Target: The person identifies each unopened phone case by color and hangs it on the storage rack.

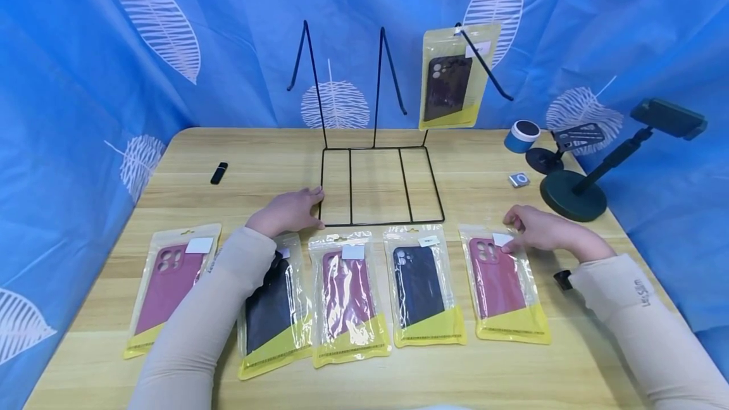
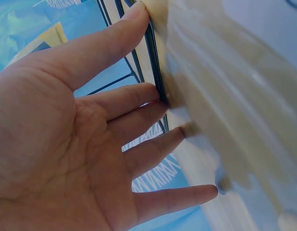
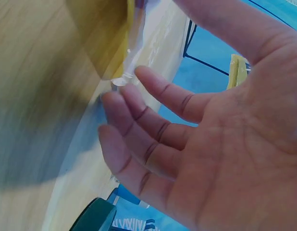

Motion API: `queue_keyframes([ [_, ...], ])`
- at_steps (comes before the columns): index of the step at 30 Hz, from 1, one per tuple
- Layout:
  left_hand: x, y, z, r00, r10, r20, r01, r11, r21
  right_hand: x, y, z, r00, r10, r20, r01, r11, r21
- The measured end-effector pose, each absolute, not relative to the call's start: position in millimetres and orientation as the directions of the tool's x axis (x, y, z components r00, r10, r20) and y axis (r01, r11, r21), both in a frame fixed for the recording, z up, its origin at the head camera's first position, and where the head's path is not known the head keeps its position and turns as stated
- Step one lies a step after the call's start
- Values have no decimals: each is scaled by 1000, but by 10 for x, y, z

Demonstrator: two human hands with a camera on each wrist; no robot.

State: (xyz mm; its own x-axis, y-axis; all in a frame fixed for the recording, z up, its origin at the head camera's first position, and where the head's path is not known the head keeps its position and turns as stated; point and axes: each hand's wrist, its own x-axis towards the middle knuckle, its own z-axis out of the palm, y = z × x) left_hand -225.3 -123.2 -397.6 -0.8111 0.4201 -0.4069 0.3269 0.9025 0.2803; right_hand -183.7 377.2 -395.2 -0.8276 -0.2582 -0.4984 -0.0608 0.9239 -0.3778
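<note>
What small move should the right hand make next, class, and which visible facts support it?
Probably the right hand should pinch the top edge of the rightmost bag and lift it slightly. The hand's fingers are at that bag's upper right corner, the bag lies on the table, and a similar bag hangs from the right hook of the rack while the middle hook is bare.

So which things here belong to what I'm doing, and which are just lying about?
Likely part of the job:
black wire rack, at your left hand
hanging phone-case pack
five phone-case packs in a row, one at your right hand

Apparently just lying about:
small black stick
blue-and-white jar
small silver device
small black stand
dark green stand
</note>
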Motion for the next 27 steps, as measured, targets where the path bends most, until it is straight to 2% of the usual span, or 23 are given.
queue_keyframes([
  [6,-2249,-1230,-3979,-811,425,-402,337,901,273,-1841,3795,-3980,-798,-254,-547,-9,912,-410],
  [19,-2240,-1223,-3956,-813,421,-402,332,903,273,-1768,3801,-3971,-785,-259,-563,-41,928,-369],
  [24,-2242,-1229,-3954,-813,415,-409,323,905,277,-1761,3863,-3956,-773,-288,-565,-17,900,-435],
  [27,-2240,-1228,-3953,-810,418,-411,324,904,279,-1751,3902,-3943,-793,-307,-527,-2,865,-501],
])
